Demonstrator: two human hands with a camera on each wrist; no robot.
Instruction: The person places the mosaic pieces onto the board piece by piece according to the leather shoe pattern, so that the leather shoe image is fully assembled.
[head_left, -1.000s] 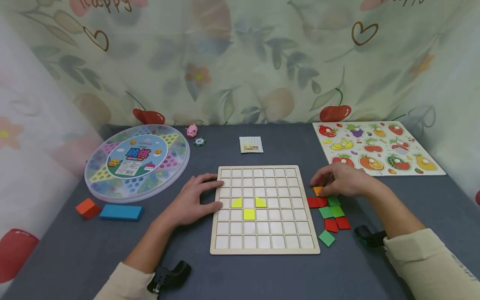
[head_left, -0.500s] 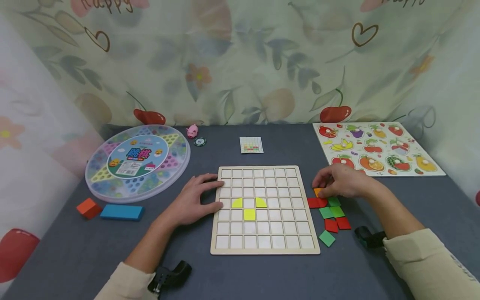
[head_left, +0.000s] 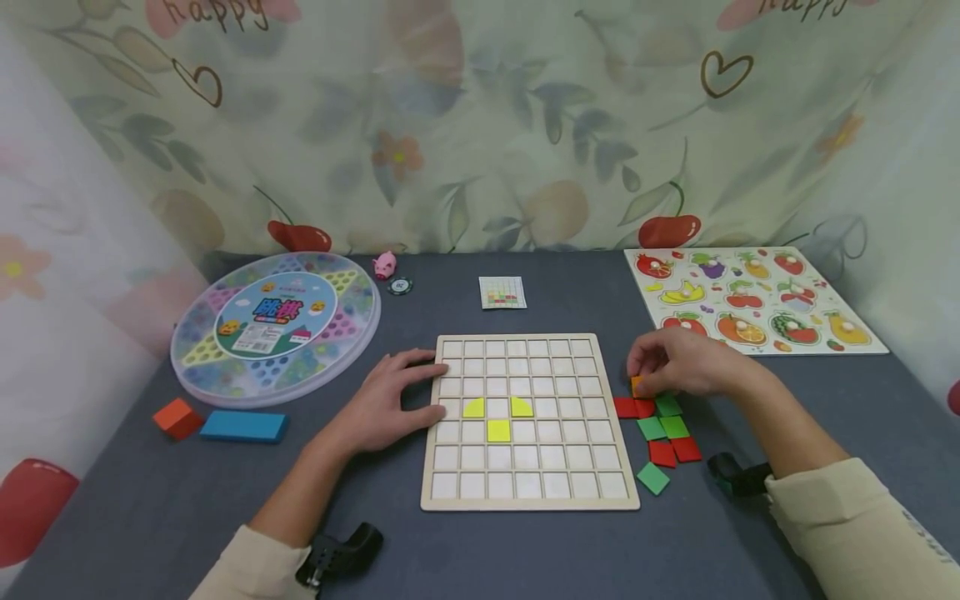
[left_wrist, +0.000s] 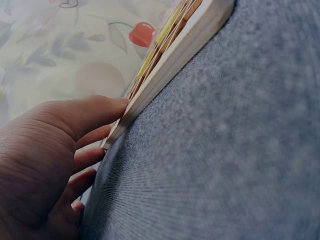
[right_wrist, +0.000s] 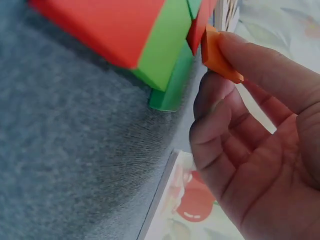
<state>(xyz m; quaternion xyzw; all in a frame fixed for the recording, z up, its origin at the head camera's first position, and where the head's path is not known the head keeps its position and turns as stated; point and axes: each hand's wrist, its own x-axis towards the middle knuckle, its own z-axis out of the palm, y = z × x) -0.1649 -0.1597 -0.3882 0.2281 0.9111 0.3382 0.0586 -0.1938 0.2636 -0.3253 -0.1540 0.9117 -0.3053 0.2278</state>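
My left hand rests at the left edge of a pale wooden grid board, its fingers extended and thumb tip touching the rim. In the left wrist view the thumb lies against that rim. On the board sit a yellow square tile and two yellow rounded-corner tiles, one of them on the right. Right of the board, my right hand pinches a small orange tile between thumb and fingers. Just below it lie loose red tiles and green tiles.
Behind the board lies a small printed pattern card. A fruit picture board is at the back right. On the left are a round Chinese checkers set, a blue block, an orange block, a pink pig and a chip.
My right hand's fingertips have shifted slightly to the right at the orange tile. The left hand stays at the board's edge, and the yellow tiles keep their places.
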